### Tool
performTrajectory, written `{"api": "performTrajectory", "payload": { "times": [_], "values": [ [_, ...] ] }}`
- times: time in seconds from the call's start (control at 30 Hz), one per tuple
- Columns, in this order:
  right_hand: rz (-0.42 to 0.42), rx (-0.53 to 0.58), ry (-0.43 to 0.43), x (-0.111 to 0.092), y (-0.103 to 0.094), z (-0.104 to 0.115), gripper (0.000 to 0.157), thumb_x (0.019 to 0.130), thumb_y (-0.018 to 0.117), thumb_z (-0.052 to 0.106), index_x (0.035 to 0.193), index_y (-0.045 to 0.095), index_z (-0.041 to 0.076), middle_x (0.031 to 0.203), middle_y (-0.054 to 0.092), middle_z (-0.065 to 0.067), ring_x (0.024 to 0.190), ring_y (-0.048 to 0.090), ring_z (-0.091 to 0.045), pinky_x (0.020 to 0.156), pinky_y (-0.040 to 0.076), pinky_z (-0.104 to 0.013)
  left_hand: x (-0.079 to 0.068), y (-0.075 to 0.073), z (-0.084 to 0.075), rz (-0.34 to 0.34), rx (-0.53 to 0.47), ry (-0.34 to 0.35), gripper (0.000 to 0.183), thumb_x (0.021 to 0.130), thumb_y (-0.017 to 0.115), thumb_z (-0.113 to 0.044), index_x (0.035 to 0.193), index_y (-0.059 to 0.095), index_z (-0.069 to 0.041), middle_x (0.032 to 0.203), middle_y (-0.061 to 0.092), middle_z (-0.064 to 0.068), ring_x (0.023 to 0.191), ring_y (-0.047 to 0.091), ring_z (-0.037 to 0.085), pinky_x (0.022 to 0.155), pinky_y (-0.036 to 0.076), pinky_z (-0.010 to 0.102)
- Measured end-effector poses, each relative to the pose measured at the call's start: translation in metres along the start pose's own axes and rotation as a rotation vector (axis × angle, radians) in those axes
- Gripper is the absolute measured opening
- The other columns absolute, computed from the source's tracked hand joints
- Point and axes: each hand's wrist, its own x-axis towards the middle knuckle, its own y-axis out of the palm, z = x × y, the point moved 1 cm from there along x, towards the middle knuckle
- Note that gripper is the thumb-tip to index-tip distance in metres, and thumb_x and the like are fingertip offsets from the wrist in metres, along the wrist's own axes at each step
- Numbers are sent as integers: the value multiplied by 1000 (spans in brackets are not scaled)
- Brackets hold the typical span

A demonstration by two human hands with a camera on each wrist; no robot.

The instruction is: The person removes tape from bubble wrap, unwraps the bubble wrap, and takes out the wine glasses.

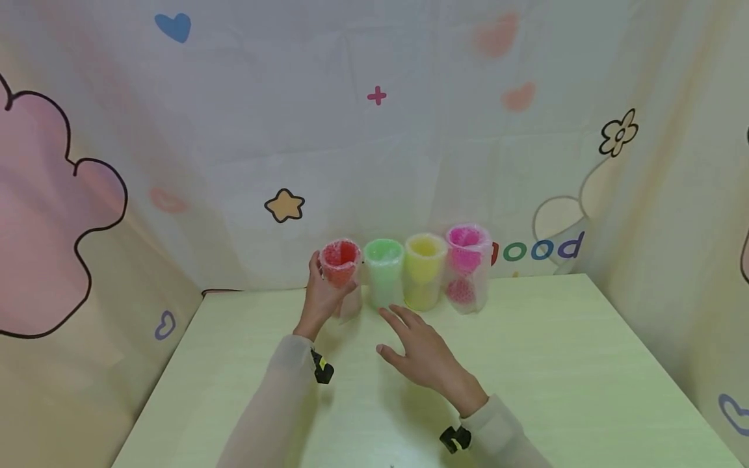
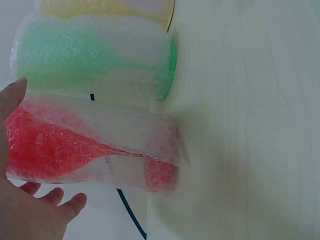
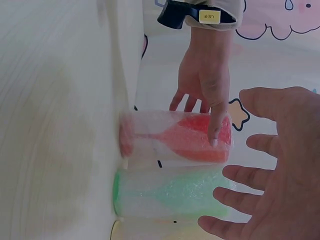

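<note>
My left hand grips the upper part of a red goblet wrapped in bubble wrap, thumb on one side and fingers on the other. The goblet stands upright at the left end of a row. Beside it is a wrapped green goblet, then a yellow goblet and a pink goblet, each in bubble wrap. My right hand hovers in front of the green and yellow ones, its fingers spread and holding nothing. In the right wrist view those fingers appear apart from the wrapping.
The row stands near the back edge of a pale wooden table. Right behind it hangs a printed cloth, with side curtains at left and right. A black band is on the left wrist and another black band on the right.
</note>
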Motion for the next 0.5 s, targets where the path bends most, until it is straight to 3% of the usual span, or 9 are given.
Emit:
{"api": "performTrajectory", "payload": {
  "times": [0.3, 0.5],
  "values": [
    [3, 8, 13, 0, 1, 1, 64, 89, 55, 47, 145, 31, 28, 147, 38, -3, 135, 38, -26, 104, 38, -51, 6, 5, -2, -47, -35, 19, 104, 70, 80, -35, 147, 11, -25, 147, 32, -1, 134, 35, 25, 105, 39, 48],
    [-13, 9, 10, -1, -1, -1, 63, 89, 56, 46, 144, 32, 28, 147, 39, -3, 135, 38, -25, 103, 40, -51, 2, 3, -1, -67, -60, 7, 100, 69, 78, -44, 145, 15, -30, 146, 34, -2, 134, 36, 23, 105, 40, 48]
  ]
}}
